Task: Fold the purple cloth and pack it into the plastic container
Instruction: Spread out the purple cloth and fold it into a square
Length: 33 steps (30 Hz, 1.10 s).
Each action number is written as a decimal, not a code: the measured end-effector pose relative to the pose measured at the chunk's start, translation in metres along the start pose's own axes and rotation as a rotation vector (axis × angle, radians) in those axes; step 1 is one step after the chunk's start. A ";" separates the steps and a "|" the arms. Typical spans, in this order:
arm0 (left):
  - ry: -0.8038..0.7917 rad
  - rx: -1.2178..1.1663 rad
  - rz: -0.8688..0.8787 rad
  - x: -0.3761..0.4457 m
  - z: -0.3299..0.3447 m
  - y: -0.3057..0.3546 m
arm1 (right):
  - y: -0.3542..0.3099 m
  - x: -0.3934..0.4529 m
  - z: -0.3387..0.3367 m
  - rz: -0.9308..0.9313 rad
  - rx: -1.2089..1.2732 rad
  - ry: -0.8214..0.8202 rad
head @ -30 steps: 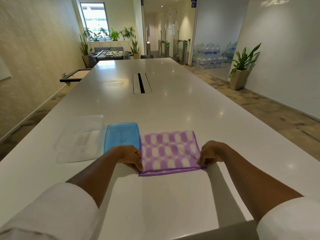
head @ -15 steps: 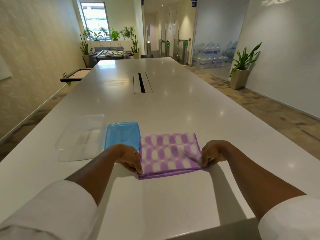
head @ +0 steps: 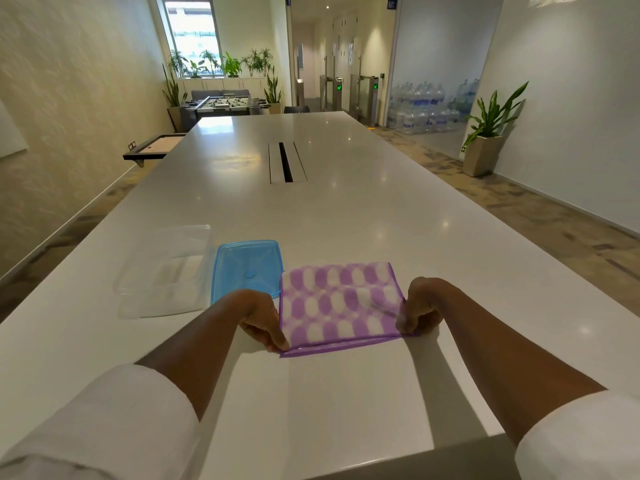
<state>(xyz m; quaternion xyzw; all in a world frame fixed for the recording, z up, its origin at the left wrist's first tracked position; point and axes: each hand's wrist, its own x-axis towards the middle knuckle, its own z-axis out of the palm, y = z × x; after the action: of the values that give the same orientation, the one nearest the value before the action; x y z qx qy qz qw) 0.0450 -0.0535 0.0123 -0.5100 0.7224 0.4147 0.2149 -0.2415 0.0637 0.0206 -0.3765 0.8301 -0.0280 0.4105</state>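
The purple-and-white patterned cloth (head: 341, 304) lies folded on the long white table (head: 311, 209), just right of the blue plastic lid (head: 246, 270); the left hand (head: 260, 315) pinches its near-left corner; the right hand (head: 420, 306) pinches its near-right corner; the clear plastic container (head: 166, 271) sits left of the lid

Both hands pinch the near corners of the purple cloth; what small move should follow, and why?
Probably lift both corners and fold forward: the left hand and right hand pinch the purple cloth, which looks too wide for the clear container.
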 end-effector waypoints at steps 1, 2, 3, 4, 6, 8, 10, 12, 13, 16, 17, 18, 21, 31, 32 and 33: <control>-0.002 -0.011 0.006 0.000 0.000 0.002 | -0.002 0.001 0.001 0.015 0.022 -0.007; 0.004 -0.036 0.011 0.001 0.000 0.004 | -0.003 0.002 0.002 0.036 0.049 -0.021; 0.021 -0.060 0.014 0.002 0.000 0.006 | -0.004 0.003 0.002 0.054 0.066 -0.036; 0.046 -0.079 0.018 0.004 0.000 0.007 | -0.005 0.003 0.002 0.070 0.081 -0.041; 0.097 -0.113 0.034 0.007 0.001 0.010 | -0.002 0.002 0.002 0.079 0.112 -0.023; 0.116 -0.176 0.046 0.007 0.003 0.011 | 0.000 -0.001 0.000 0.066 0.170 0.016; 0.087 -0.231 0.043 0.006 0.005 0.012 | 0.004 -0.005 -0.001 0.038 0.201 0.044; 0.048 -0.228 0.040 0.005 0.006 0.013 | 0.007 -0.006 -0.002 0.008 0.265 0.056; 0.022 -0.221 0.040 0.005 0.007 0.013 | 0.009 -0.005 -0.003 -0.008 0.313 0.060; -0.097 -0.192 0.038 0.002 0.007 0.016 | 0.018 0.001 -0.010 -0.027 0.408 0.099; -0.127 -0.161 0.034 0.001 0.006 0.018 | 0.021 0.002 -0.012 -0.020 0.406 0.124; -0.135 -0.121 0.029 0.000 0.004 0.020 | 0.024 0.004 -0.015 -0.009 0.395 0.162; 0.036 -0.009 0.057 0.004 -0.004 0.027 | 0.033 0.011 -0.018 0.018 0.341 0.349; 0.688 -0.247 0.298 0.046 0.005 0.054 | 0.058 0.024 -0.016 0.032 0.305 0.460; 0.689 -0.191 0.273 0.050 0.006 0.052 | 0.060 0.025 -0.018 0.027 0.309 0.474; 0.653 -0.132 0.241 0.053 0.007 0.049 | 0.061 0.026 -0.019 0.019 0.309 0.494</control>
<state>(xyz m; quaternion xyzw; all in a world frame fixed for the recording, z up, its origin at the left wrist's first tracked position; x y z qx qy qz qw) -0.0216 -0.0706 -0.0116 -0.5397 0.7796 0.2977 -0.1111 -0.3015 0.0858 -0.0057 -0.2837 0.8942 -0.2410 0.2486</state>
